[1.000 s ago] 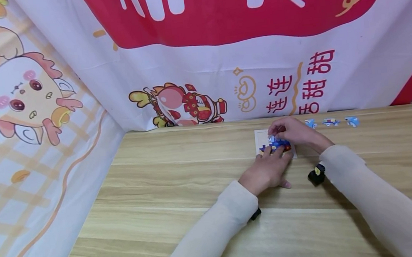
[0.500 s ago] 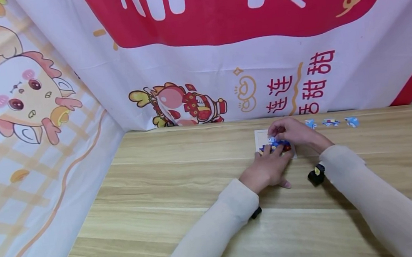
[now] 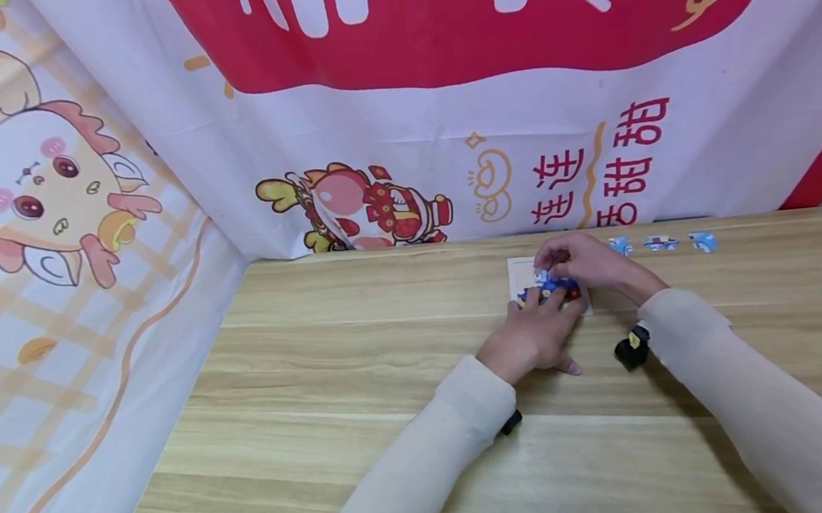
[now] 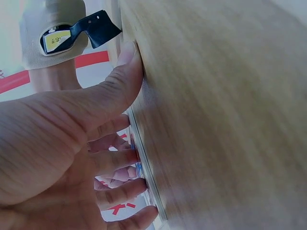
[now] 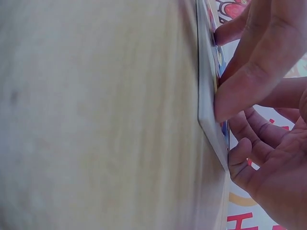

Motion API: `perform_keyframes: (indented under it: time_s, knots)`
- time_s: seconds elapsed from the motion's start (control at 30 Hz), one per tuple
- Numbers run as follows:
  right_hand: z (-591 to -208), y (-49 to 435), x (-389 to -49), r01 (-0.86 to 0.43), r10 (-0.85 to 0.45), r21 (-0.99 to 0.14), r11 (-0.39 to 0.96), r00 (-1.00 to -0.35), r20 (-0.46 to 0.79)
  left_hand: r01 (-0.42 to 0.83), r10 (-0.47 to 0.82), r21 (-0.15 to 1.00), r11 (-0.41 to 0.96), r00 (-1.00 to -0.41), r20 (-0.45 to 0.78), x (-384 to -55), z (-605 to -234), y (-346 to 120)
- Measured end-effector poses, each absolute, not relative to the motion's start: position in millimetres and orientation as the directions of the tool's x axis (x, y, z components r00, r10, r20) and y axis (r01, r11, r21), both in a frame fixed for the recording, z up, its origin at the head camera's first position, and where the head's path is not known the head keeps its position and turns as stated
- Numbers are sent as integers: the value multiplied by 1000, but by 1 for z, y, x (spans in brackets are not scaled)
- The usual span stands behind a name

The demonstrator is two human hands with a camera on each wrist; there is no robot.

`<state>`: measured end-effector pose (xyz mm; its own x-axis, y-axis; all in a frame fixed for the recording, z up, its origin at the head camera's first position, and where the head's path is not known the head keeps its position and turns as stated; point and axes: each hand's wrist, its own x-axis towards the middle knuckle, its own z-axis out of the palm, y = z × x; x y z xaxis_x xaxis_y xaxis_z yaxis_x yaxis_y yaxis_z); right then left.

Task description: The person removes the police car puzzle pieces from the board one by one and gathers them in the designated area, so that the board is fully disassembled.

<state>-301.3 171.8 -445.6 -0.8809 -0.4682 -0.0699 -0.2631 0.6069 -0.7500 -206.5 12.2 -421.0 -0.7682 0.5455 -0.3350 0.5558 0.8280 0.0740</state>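
L hand (image 3: 535, 337) splayed, R hand (image 3: 583, 262) curled

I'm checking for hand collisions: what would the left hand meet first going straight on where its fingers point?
Probably the right hand, just beyond the left hand in the head view, though depth is unclear.

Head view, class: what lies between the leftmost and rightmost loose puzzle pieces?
The head view shows one middle piece between the left piece and the right piece, with bare wooden tabletop on either side of it.
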Motion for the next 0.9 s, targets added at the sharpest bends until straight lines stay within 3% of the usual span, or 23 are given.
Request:
perform_keyframes:
  time_s: [0.9]
  knots:
    - [-449,175,-303,-211,-420,-742,637,-901,-105,560,551,76,825,-769,-325,-205,-420,9]
